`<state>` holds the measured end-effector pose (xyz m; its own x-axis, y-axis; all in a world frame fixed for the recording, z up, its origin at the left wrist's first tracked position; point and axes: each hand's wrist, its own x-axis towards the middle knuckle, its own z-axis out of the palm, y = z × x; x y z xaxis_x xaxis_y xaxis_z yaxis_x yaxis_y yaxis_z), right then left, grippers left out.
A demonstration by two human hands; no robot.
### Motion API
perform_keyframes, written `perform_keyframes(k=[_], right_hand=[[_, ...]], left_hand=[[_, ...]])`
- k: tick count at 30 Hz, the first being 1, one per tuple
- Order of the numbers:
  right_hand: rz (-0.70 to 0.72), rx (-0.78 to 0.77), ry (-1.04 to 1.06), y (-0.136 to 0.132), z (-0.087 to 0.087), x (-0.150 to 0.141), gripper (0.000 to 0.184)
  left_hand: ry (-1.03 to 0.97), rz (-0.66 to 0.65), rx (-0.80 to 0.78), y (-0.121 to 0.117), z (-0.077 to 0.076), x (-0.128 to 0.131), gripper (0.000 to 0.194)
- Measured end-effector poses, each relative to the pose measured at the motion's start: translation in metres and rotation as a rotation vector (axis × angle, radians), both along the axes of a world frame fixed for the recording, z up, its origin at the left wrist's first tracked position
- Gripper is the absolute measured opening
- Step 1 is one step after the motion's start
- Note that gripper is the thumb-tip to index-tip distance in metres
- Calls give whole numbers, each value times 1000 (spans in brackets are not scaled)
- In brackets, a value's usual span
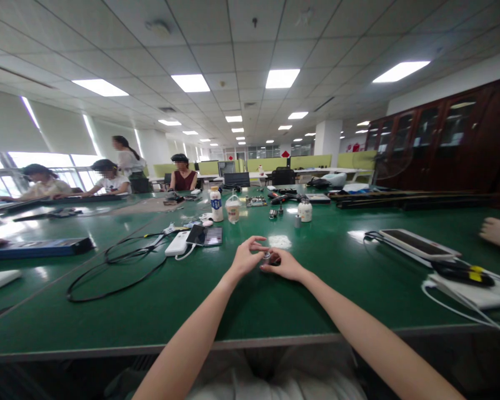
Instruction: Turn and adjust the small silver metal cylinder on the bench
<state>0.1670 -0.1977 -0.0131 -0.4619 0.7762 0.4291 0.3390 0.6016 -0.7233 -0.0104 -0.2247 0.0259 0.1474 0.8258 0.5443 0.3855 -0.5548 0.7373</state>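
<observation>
A small shiny metal piece [267, 256] stands at the green table top between my two hands; its exact kind is too small to make out. My right hand [285, 265] wraps its fingers and thumb round its lower part. From the left, my left hand [248, 258] closes on its upper part with thumb and fingertips, the index finger arched above. The fingers hide much of the piece. Beyond my hands are a small grey metal cylinder [297, 221], a white jar [305, 211] and small dark metal parts [273, 213].
Left of my hands lie a phone [211, 236], a white power bank [178, 243] and a looped black cable [120, 297]. A bottle [216, 204] and a clear tub [233, 209] stand farther back. More devices and cables [462, 272] lie at right, near another person's hand [499, 232].
</observation>
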Motion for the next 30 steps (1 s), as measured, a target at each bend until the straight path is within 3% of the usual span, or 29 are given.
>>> perform_keyframes(k=[13, 17, 21, 26, 30], right_hand=[[9, -4, -9, -1, 1, 0, 41], [-8, -4, -16, -3, 3, 0, 42], [-10, -2, -21, -4, 4, 0, 41], [-13, -4, -23, -4, 4, -1, 40], [-12, -6, -21, -4, 4, 0, 40]], left_hand=[[28, 129, 26, -3, 2, 2, 37], [14, 229, 18, 2, 3, -5, 35], [97, 315, -53, 12, -8, -20, 30], [207, 315, -132, 22, -24, -28, 31], [204, 309, -143, 23, -27, -27, 32]])
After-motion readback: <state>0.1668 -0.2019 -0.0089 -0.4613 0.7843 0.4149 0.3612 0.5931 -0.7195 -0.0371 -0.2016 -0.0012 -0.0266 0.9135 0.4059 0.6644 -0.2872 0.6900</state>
